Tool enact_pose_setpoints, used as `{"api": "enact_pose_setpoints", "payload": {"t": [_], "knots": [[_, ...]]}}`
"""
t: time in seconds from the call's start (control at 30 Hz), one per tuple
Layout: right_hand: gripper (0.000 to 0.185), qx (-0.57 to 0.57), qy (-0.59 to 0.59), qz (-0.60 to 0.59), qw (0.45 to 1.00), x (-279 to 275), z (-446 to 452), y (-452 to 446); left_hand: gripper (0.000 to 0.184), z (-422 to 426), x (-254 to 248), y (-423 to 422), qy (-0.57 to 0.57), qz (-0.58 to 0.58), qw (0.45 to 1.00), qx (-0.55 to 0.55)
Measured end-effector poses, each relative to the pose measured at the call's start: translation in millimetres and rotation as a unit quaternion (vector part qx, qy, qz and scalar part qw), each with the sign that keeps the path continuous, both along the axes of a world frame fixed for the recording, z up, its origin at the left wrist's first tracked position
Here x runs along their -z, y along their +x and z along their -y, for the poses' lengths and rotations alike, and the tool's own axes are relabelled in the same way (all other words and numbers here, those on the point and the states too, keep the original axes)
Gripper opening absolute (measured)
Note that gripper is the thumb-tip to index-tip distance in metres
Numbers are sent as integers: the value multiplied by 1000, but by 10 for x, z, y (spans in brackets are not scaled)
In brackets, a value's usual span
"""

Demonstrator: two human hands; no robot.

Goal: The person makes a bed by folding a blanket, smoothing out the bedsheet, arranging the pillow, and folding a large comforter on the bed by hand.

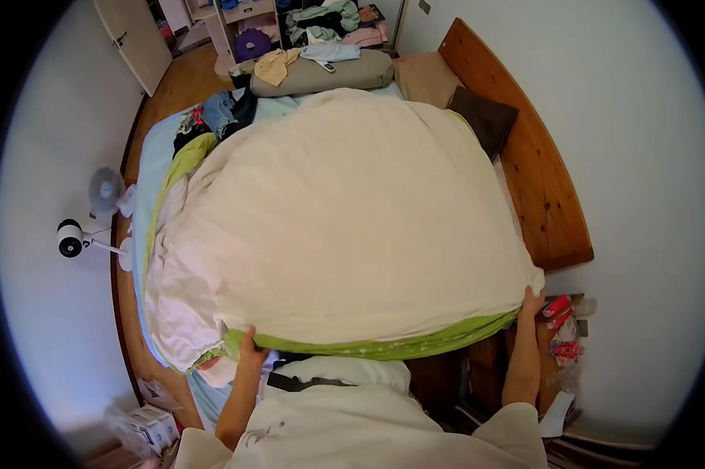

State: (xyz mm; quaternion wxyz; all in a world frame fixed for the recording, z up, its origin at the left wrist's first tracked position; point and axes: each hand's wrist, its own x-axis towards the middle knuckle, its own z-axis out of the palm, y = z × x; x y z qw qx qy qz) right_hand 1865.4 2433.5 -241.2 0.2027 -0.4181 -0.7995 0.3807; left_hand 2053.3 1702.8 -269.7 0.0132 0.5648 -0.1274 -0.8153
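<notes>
A large cream quilt (352, 211) with a green underside spreads over most of the bed, puffed up in the middle. Its near green edge (384, 344) hangs in front of my body. My left hand (251, 349) is closed on that edge, left of centre. At the right corner, beside the headboard's near end, my right hand (531, 301) grips the quilt, with a bit of cloth sticking up above the fingers. The quilt's left part lies wrinkled and bunched, showing a green border. Most of the mattress is hidden beneath it.
A wooden headboard (548, 195) runs along the right wall. Brown pillows (485, 117), a rolled grey bundle (321, 74) and clothes (220, 113) lie around the bed's far side. A fan (105, 190) stands at the left. A cluttered nightstand (567, 328) is near my right arm.
</notes>
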Motion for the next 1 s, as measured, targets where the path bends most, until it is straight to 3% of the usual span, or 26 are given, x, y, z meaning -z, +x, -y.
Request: {"api": "enact_pose_setpoints", "payload": {"t": [0.17, 0.27, 0.4, 0.5, 0.6, 0.7, 0.73, 0.8, 0.87, 1.0], "knots": [[63, 99, -77, 12, 992, 491, 30, 659, 36, -16, 928, 739, 8, 118, 991, 66], [64, 186, -168, 30, 968, 761, -26, 808, 39, -85, 866, 756, -3, 133, 984, 116], [68, 218, -188, 86, 954, 951, -109, 913, 36, -152, 738, 578, -132, 193, 949, 212], [64, 221, -161, 103, 956, 919, -190, 976, 24, -73, 808, 351, -251, 278, 888, 267], [53, 228, -137, 87, 960, 747, -277, 916, 18, 226, 822, 93, -198, 117, 927, 297], [47, 205, -194, 73, 957, 802, -591, 709, 15, 259, 666, -545, -196, 49, 966, 163], [43, 200, -227, 79, 950, 798, -663, 497, 12, 291, 675, -761, -204, 23, 967, 150], [38, 144, -323, -26, 935, 767, -649, 70, 9, 474, 802, -1193, -190, 3, 975, 117], [33, 125, -343, -84, 927, 799, -574, -516, 8, 464, 678, -1679, -196, -20, 976, 94], [27, 115, -350, -68, 927, 816, -267, -1821, 9, 760, 1072, -2420, -216, -59, 972, 71]]}}
